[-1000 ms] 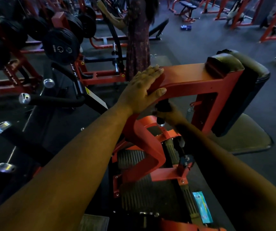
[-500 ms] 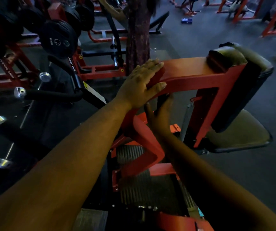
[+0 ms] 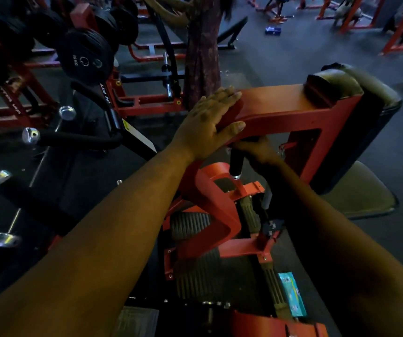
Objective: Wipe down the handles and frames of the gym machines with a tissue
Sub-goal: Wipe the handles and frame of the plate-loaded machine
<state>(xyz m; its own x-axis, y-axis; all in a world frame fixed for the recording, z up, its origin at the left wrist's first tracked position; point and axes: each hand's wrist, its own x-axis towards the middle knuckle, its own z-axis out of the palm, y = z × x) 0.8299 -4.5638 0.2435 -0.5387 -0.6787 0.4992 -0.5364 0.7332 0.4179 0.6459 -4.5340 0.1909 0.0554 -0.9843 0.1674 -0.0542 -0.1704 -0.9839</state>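
Two bare hands are on a red machine frame [image 3: 280, 110]. The left hand [image 3: 207, 125] lies flat over the frame's near end, fingers [image 3: 222, 96] straight and pressed together on top, thumb [image 3: 234, 128] laid against the side face. The right hand [image 3: 256, 148] sits just under the frame, at the top of a short black handle [image 3: 236, 164]; whether its fingers curl round the handle cannot be told in the shadow. No tissue shows in either hand. A dark padded backrest [image 3: 365, 122] stands at the frame's far end above a seat [image 3: 365, 198]. A teal packet [image 3: 291, 294] lies on the machine's base. Black weight plates [image 3: 86, 57] hang on a rack to the left.
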